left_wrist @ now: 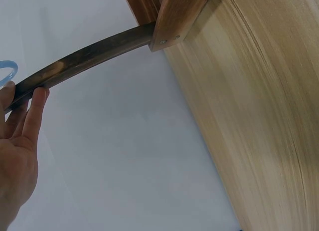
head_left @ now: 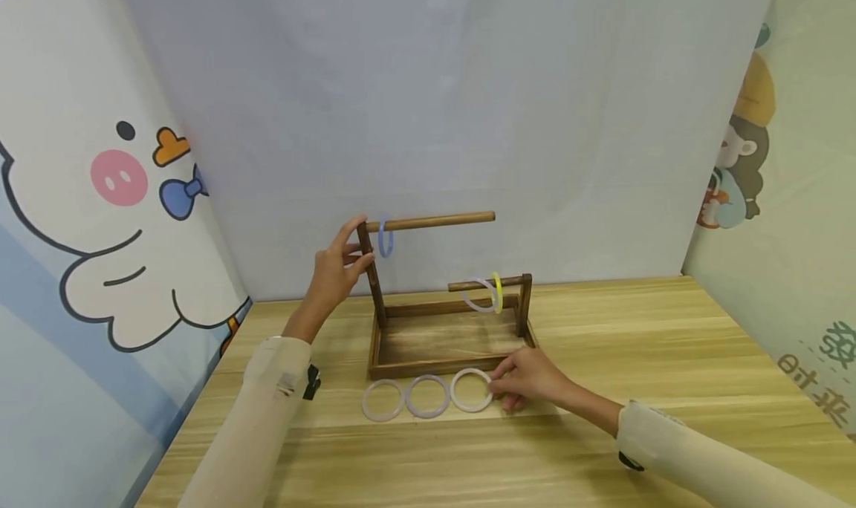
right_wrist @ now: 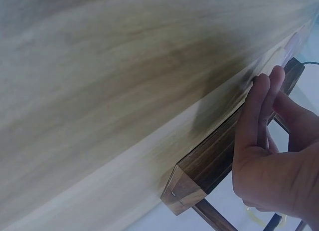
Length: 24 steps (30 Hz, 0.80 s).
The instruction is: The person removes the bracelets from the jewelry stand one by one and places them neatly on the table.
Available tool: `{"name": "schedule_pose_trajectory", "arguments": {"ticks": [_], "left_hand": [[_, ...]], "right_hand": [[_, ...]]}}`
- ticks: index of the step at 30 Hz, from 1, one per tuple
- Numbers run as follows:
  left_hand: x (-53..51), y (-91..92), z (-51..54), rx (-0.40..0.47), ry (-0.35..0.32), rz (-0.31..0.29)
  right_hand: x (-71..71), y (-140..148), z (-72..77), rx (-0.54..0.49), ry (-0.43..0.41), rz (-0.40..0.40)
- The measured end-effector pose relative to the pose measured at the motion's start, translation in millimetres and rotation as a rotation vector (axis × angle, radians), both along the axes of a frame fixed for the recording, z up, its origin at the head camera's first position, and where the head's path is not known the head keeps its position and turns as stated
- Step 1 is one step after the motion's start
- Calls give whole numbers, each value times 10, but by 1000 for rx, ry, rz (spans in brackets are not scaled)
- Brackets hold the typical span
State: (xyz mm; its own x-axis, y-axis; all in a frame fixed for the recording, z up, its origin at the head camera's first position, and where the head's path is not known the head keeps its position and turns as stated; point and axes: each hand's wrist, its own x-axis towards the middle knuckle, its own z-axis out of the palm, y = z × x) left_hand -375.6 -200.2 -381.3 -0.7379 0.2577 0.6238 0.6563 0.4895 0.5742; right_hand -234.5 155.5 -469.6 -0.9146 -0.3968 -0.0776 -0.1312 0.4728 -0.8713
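- Two forearms in cream sleeves (head_left: 702, 448) reach in over the bench (head_left: 635, 359); the left rises steeply, the right stretches low and leftward.
- The left grip (head_left: 336, 266) grasps the tall post (head_left: 377, 292) near its top, forefinger up at the tip and thumb lower down; the left wrist view shows digits on both sides of the wood.
- The right grip (head_left: 531, 378) lies low beside the bench top, its extended fingertips meeting the right rim of the white bangle (head_left: 472, 410); whether they pinch it I cannot tell.
- That bangle lies in front of the tray (head_left: 435, 367), last on the right of a row with a lavender bangle (head_left: 428, 417) and a pale pinkish bangle (head_left: 383, 419), all smooth, plain rings.
- The tray is a shallow rectangle of dark brown, grained wood, with the tall post at its left end and a short post (head_left: 524, 307) at its right.
- A blue bangle (head_left: 386, 254) hangs on the lighter, round upper dowel (head_left: 441, 220), near the tall post.
- A yellow bangle (head_left: 499, 292) and a translucent pale lilac bangle (head_left: 478, 308) hang on the lower dowel (head_left: 461, 287).
- Straw-coloured streaks of wood grain run across the bench.
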Motion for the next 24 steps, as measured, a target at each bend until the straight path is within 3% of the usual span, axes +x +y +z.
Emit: {"name": "schedule_pose_trajectory", "arguments": {"ticks": [8, 24], "left_hand": [[23, 0, -2, -4, -6, -6], [12, 2, 3, -10, 4, 1]], "right_hand": [[23, -28, -28, 33, -5, -53], [-16, 32, -11, 16, 59, -12]]}}
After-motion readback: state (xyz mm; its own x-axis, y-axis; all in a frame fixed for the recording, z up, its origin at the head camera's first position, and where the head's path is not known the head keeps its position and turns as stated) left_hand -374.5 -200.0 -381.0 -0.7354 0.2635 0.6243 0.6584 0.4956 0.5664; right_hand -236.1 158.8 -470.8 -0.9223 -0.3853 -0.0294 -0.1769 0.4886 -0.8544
